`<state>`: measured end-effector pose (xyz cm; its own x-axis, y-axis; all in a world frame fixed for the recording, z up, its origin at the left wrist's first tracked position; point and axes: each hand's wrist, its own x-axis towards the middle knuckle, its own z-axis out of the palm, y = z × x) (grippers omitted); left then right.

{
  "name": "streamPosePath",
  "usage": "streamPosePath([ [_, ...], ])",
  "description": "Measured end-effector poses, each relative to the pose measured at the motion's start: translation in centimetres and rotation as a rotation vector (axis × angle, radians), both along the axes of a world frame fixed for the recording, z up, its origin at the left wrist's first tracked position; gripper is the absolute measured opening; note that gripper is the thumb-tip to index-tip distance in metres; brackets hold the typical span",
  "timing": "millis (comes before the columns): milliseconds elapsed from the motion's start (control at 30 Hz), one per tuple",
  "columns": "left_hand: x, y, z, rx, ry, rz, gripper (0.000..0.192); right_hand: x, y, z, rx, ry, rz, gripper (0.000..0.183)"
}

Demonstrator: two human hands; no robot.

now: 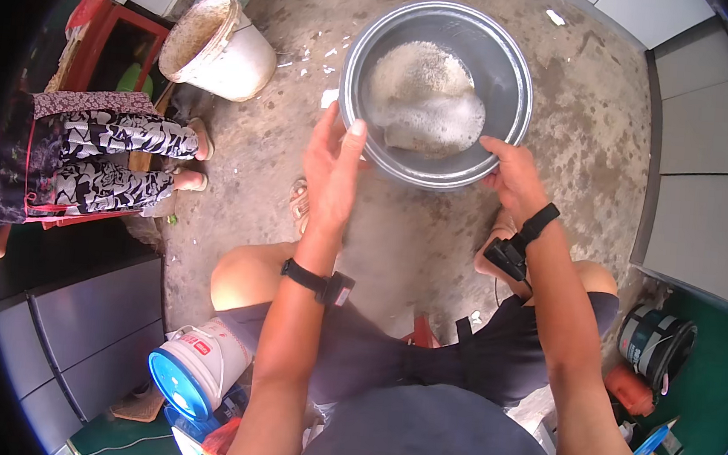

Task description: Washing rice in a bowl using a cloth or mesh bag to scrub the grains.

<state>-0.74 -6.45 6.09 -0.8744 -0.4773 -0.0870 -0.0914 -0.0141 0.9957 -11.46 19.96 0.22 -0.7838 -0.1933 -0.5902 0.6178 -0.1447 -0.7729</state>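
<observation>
A round metal basin (505, 104) is in front of me, above the stained concrete floor. Inside it lies a pale, wet-looking mass (424, 72) beside whitish froth or foamy liquid (449, 122); I cannot tell what the mass is. My left hand (336, 167) is at the basin's near left rim, thumb up along the edge and fingers on the outer side. At the near right, my right hand (512, 175) grips the rim between thumb and fingers. Both wrists wear black straps with small devices.
A dirty white bucket (242, 57) stands at the upper left. Another person in patterned trousers (121, 138) is at the left. A white bucket with a blue lid (199, 362) is by my left knee; a black bucket (646, 346) is at the right. Grey tiled panels (710, 229) line the right side.
</observation>
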Motion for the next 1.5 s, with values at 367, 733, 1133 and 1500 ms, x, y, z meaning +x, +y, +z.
streamPosePath([
  [367,0.7,1.3,-1.9,0.034,-0.116,-0.222,0.099,1.1,-3.8,3.0,-0.176,0.124,-0.237,0.034],
  [733,0.5,2.0,-2.2,0.06,-0.254,-0.256,0.091,2.3,-3.9,3.6,-0.031,0.185,-0.264,0.037],
  [1133,0.0,2.2,-4.0,0.156,-0.343,-0.252,0.069,2.6,-4.2,3.5,0.065,0.225,-0.236,0.036],
  [1500,-0.2,2.4,-4.9,0.123,-0.339,-0.242,0.064,2.8,-4.1,2.6,0.076,0.268,-0.255,0.032],
])
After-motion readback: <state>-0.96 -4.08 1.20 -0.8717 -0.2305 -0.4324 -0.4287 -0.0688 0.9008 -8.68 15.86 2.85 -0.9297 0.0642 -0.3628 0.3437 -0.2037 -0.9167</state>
